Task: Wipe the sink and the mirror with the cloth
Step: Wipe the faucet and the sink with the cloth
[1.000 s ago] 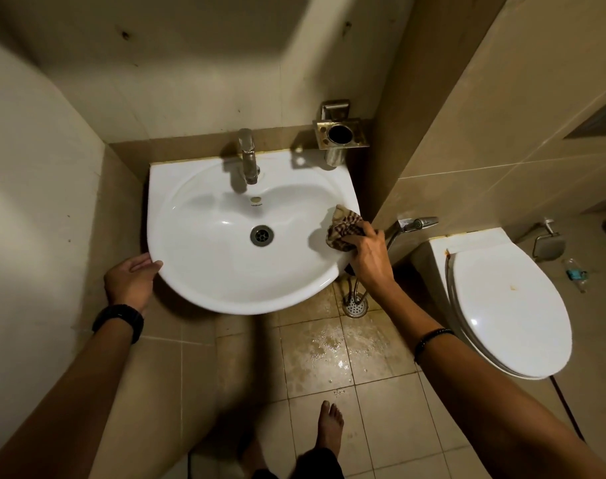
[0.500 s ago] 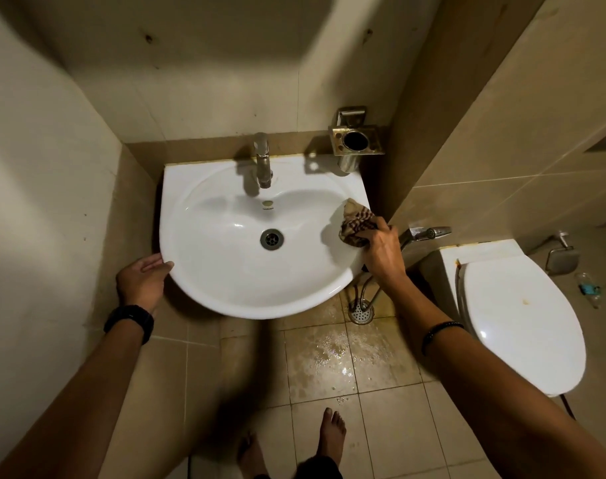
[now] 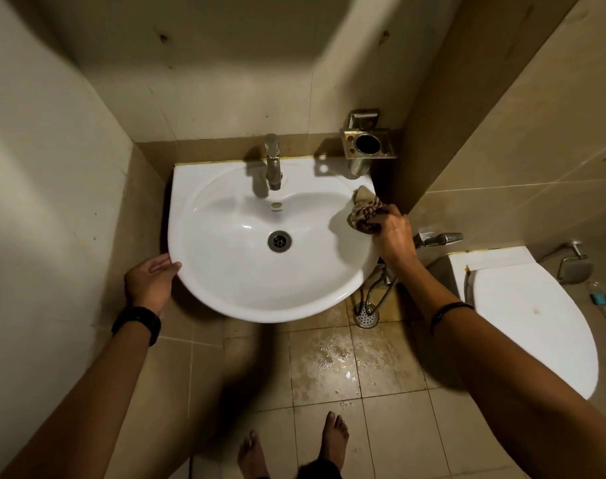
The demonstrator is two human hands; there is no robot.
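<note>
The white sink [image 3: 225,271] hangs on the tiled back wall, with a metal tap [image 3: 272,164] at its rear and a drain [image 3: 279,240] in the middle. My right hand [image 3: 393,236] grips a bunched brown checked cloth [image 3: 363,212] and presses it on the sink's right rim, near the back corner. My left hand [image 3: 151,281] rests with straight fingers against the sink's left front edge. No mirror is in view.
A metal cup holder [image 3: 369,143] is fixed to the wall right of the tap. A spray hose head [image 3: 440,238] and a closed white toilet [image 3: 529,319] stand at the right. The floor tiles are wet near a floor drain [image 3: 365,318]. My bare feet [image 3: 334,437] show below.
My right hand has slid the cloth along the right rim toward the back of the sink. The camera has tilted up a little. My left hand stays on the left edge.
</note>
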